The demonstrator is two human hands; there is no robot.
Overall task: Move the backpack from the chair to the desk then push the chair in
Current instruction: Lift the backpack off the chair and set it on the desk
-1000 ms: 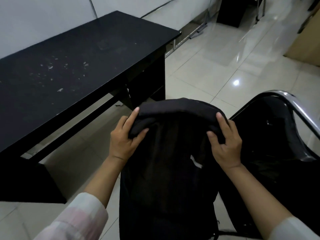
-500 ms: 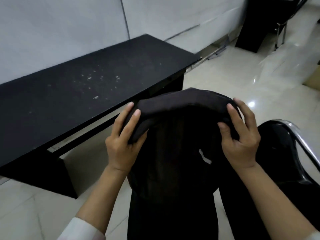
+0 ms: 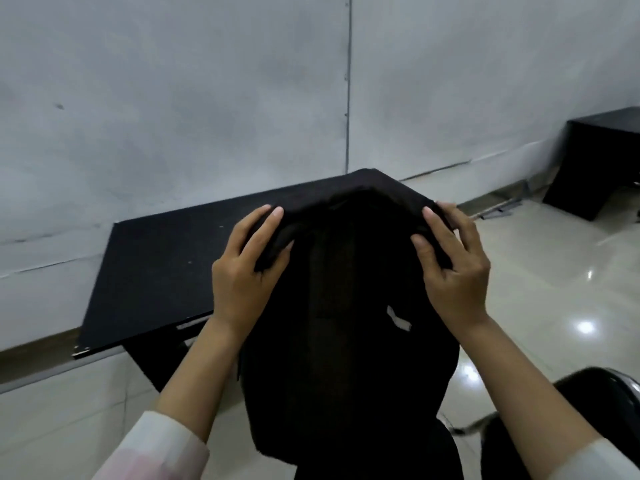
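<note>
Hanging limp and black, backpack (image 3: 346,341) is pinched at its top by left hand (image 3: 242,271) and right hand (image 3: 453,268).

backpack (image 3: 346,323): black woven cloth, matt, soft folds at top edge. counter (image 3: 166,271): black matt top, fine speckled grain, chipped pale at near left corner. chair (image 3: 602,393): glossy black seat, polished metal rim. floor (image 3: 554,289): glossy pale tile, lamp glare. wall (image 3: 173,98): matt grey panels.

Two bare forearms, left hand (image 3: 242,271) and right hand (image 3: 453,268) ungloved, pale sleeves pushed up, left sleeve (image 3: 156,448) pink-tinged.
</note>
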